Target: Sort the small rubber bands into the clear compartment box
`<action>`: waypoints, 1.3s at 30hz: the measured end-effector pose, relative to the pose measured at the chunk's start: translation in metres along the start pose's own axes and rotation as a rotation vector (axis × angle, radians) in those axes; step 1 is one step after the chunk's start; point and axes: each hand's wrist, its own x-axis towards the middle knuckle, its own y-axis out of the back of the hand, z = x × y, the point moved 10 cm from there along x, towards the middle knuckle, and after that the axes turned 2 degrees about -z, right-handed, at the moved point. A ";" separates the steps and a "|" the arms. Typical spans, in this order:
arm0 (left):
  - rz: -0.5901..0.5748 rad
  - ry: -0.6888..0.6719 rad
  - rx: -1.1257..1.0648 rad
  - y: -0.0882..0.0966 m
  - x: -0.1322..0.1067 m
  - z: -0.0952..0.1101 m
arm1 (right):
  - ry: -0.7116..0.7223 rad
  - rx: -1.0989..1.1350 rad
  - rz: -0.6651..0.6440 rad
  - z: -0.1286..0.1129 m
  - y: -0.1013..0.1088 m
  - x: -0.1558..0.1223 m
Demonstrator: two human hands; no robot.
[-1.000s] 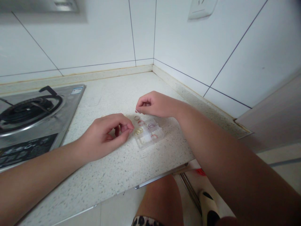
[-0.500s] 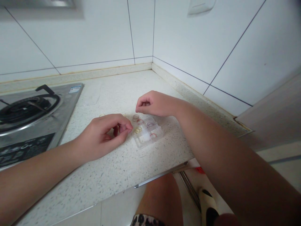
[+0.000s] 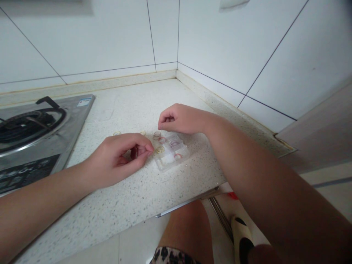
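A small clear plastic box (image 3: 172, 154) with compartments lies on the speckled countertop (image 3: 132, 194). Small coloured rings sit in it, red ones (image 3: 178, 156) and a yellow one (image 3: 160, 149). My left hand (image 3: 118, 159) is closed in a pinch just left of the box, fingertips at its edge; what it pinches is too small to make out. My right hand (image 3: 181, 119) is curled shut behind the box, fingertips near a loose ring (image 3: 157, 134) on the counter. More loose rings (image 3: 117, 133) lie further left.
A gas hob (image 3: 35, 128) with a black burner fills the left of the counter. White tiled walls meet in a corner behind. The counter's front edge runs diagonally below my arms; my knee and a slippered foot (image 3: 242, 234) show beneath.
Both hands hold almost the same poses. The view has tipped slightly, so everything sits a little higher in the picture and more loose rings show at the left.
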 end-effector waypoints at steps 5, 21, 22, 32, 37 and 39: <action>-0.031 0.031 -0.005 -0.002 -0.001 -0.002 | 0.008 0.007 -0.004 0.001 0.000 -0.001; -0.064 -0.015 0.028 -0.006 0.000 0.001 | -0.054 -0.082 -0.033 0.001 0.001 -0.004; -0.063 -0.022 0.025 -0.005 -0.001 0.002 | -0.052 -0.083 -0.033 0.001 0.001 -0.004; -0.096 -0.024 0.007 -0.009 0.000 0.003 | -0.057 -0.098 -0.031 0.003 0.001 -0.003; -0.093 -0.046 0.021 -0.009 0.001 0.004 | -0.053 -0.107 -0.041 0.003 0.000 -0.003; -0.090 -0.051 0.021 -0.008 0.001 0.005 | -0.055 -0.105 -0.041 0.003 0.000 -0.004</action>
